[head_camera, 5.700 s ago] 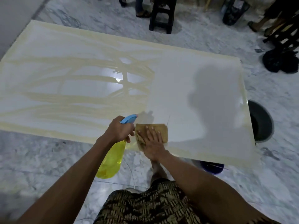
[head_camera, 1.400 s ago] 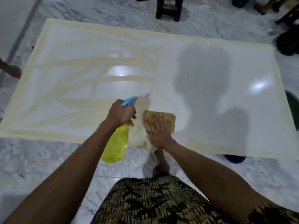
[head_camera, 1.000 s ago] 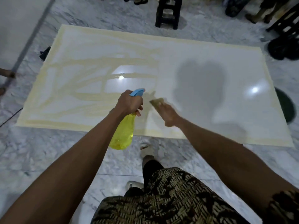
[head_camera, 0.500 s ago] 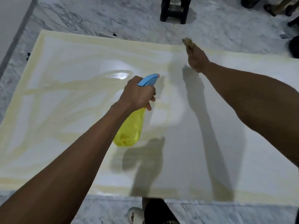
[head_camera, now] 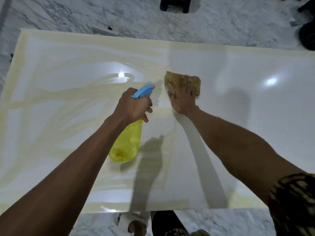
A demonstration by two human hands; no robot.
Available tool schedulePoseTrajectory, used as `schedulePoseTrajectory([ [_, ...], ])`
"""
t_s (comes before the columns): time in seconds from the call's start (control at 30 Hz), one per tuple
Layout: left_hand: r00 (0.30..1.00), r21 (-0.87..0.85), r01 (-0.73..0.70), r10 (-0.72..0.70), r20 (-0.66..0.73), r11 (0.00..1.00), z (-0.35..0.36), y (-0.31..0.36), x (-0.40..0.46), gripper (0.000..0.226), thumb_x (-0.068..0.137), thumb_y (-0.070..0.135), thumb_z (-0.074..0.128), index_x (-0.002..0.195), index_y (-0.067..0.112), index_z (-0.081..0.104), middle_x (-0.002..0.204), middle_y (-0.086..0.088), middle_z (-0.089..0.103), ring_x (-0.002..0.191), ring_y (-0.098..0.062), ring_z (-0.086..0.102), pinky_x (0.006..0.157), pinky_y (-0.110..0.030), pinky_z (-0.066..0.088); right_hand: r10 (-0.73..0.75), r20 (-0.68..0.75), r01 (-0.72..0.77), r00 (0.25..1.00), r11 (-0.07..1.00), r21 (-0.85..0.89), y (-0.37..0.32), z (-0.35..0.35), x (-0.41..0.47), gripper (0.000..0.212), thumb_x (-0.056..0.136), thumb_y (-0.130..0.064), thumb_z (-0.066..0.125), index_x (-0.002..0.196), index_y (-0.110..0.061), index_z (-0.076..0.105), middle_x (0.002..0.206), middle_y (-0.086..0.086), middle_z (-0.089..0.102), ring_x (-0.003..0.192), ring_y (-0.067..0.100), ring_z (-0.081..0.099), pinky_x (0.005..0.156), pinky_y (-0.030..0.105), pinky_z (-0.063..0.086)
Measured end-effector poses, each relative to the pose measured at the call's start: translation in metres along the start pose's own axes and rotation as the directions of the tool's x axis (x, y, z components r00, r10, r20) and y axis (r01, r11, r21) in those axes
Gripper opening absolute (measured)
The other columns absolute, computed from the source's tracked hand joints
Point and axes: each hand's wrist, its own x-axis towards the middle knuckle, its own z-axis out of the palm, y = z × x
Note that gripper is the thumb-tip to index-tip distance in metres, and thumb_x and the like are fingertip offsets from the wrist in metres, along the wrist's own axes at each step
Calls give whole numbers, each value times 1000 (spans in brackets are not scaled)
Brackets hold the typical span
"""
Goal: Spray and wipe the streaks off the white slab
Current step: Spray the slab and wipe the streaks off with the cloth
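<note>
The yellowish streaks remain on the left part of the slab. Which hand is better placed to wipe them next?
The right hand, probably. It lies flat on the brown cloth, right at the edge of the yellowish streaks on the white slab. The left hand grips the yellow spray bottle.

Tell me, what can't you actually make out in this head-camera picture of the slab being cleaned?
- Head view: the white slab runs off the right edge, so its right end is cut off.
- The brown cloth is partly covered by the right hand; its near part is hidden.
- The left hand wraps the spray bottle, hiding its trigger.
- The dark stool is cut by the top edge.
</note>
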Motion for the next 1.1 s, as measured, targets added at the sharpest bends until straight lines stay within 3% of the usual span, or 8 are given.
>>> schedulePoseTrajectory([
  [0.27,999,44,24,-26,38,999,1,-43,-107,50,76,17,55,117,43,69,75,-9,74,81,-44,77,69,-47,66,-102,109,109,989,992,-66,-35,47,-223,59,96,-52,24,153,-39,13,164,19,15,149,47,10,117,62,2],
  [0.47,993,55,81,-85,79,995,5,-87,-190,53,75,16,54,124,19,74,76,-12,73,83,-46,77,69,-51,66,-128,185,145,974,986,-79,-74,79,-378,67,94,-48,34,157,-33,15,157,25,29,142,53,28,110,69,25],
  [0.53,991,67,93,-99,87,993,6,-89,-203,55,71,18,54,121,6,74,76,-13,73,82,-48,77,74,-56,66,-60,249,76,967,996,-53,-83,68,-388,59,96,-44,31,153,-28,35,155,25,35,139,53,35,107,69,29],
  [0.63,990,68,87,-93,103,994,4,-81,-208,54,71,16,55,117,-3,73,76,-15,73,85,-50,76,77,-58,65,-7,229,-14,973,996,91,-91,13,-361,47,105,-34,30,145,-16,48,143,23,51,132,42,49,107,58,37],
  [0.73,994,56,57,-62,91,997,-1,-61,-195,63,65,20,53,121,-2,72,78,-16,72,86,-50,76,76,-56,66,91,2,-82,996,895,439,-88,-48,-316,43,104,-34,35,121,-9,65,103,21,70,86,33,68,71,38,53],
  [0.87,997,29,37,-39,64,999,-11,-27,-152,61,68,17,54,124,1,71,84,-18,72,87,-45,77,55,-39,62,294,211,-352,932,596,722,-69,-99,-216,49,108,-42,31,133,-7,54,118,8,59,104,20,54,85,25,42],
  [1.0,999,-31,26,-24,41,999,-28,6,-98,64,68,16,54,130,8,69,83,-15,68,81,-36,77,49,-34,56,236,74,-227,969,729,646,-59,-124,-94,48,108,-40,30,138,-9,51,127,6,59,118,27,57,91,27,41],
  [1.1,999,-46,-35,37,33,998,-47,21,-52,51,86,4,52,133,18,68,83,-12,66,82,-31,75,47,-31,56,55,-27,-33,998,846,532,-48,-129,7,46,108,-36,30,148,-18,44,152,3,45,141,20,40,114,27,29],
])
